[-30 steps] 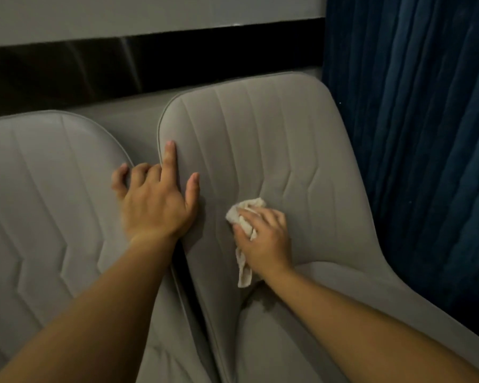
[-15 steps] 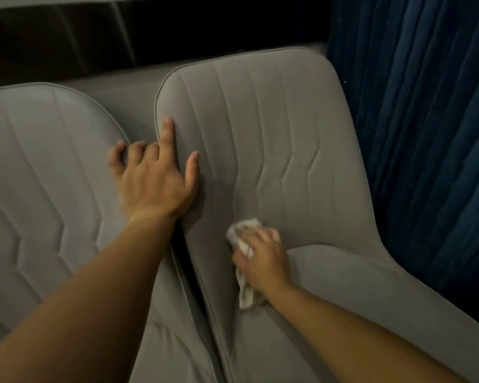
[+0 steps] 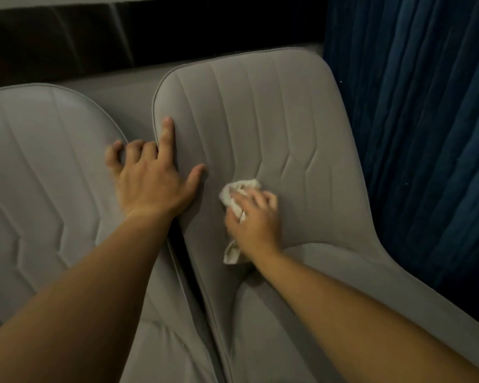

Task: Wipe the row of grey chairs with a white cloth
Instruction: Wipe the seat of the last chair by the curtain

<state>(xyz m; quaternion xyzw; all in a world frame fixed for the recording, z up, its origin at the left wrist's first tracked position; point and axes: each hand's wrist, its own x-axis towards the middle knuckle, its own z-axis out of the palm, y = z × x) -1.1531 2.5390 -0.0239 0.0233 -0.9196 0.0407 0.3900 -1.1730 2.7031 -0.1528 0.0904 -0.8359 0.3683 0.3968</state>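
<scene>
Two grey padded chairs stand side by side. The right chair (image 3: 260, 111) has a stitched backrest, and the left chair (image 3: 39, 167) fills the left of the view. My left hand (image 3: 150, 181) grips the left edge of the right chair's backrest, index finger and thumb on its front, other fingers curled behind it. My right hand (image 3: 256, 217) presses a crumpled white cloth (image 3: 238, 192) against the lower part of that backrest, just above the seat. A tail of the cloth hangs below my wrist.
A dark blue curtain (image 3: 415, 120) hangs close along the right chair's right side. Behind the chairs run a grey ledge (image 3: 127, 87) and a dark wall panel (image 3: 94, 37). A narrow dark gap (image 3: 184, 258) separates the two chairs.
My right hand with the cloth slid down the backrest toward the seat, then came back up a little. My left hand has kept its grip on the chair's edge.
</scene>
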